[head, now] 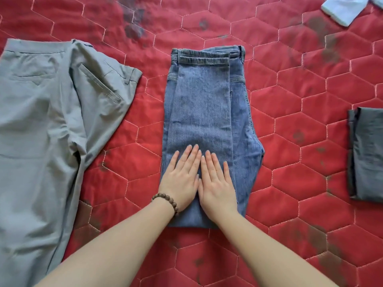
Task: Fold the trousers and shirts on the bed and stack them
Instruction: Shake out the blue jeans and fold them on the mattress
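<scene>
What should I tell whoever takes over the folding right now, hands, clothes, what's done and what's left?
Left hand and right hand: both flat, side by side, pressing the near end of the folded jeans mid-bed.
Grey trousers lie unfolded on the left.
A dark folded garment sits at the right edge; a pale blue garment lies at the far right.
Done: jeans folded lengthwise and over.
Left: grey trousers, the pale garment, and stacking.

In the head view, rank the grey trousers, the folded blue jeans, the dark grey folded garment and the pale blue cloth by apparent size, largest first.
1. Grey cotton trousers, unfolded, cut off by the frame's left edge.
2. Folded blue denim jeans.
3 and 4. Dark grey folded garment and pale blue cloth: both cropped by the frame, so unranked.
</scene>
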`<control>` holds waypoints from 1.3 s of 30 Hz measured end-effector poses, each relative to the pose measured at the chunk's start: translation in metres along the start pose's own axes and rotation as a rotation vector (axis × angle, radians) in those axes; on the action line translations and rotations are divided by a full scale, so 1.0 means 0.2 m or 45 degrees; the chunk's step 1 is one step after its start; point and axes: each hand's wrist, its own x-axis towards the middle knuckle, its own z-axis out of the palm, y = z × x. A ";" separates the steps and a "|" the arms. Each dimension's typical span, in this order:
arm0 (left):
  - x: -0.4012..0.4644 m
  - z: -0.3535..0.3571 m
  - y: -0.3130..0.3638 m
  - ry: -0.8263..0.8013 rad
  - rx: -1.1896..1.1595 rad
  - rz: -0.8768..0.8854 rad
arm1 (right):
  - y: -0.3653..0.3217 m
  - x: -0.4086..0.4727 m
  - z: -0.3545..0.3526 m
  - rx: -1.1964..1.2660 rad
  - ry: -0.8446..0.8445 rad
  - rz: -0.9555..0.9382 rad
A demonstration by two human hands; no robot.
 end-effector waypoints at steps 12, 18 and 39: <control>0.62 -0.16 -0.21 0.120 0.014 -0.025 | 0.15 0.65 -0.14 -0.009 0.070 0.040; 0.89 -0.24 -0.32 0.190 0.079 0.001 | 0.23 0.91 -0.21 -0.081 0.080 0.061; 1.02 -0.23 -0.35 0.224 -0.069 -0.189 | 0.25 1.15 -0.23 -0.164 0.033 0.208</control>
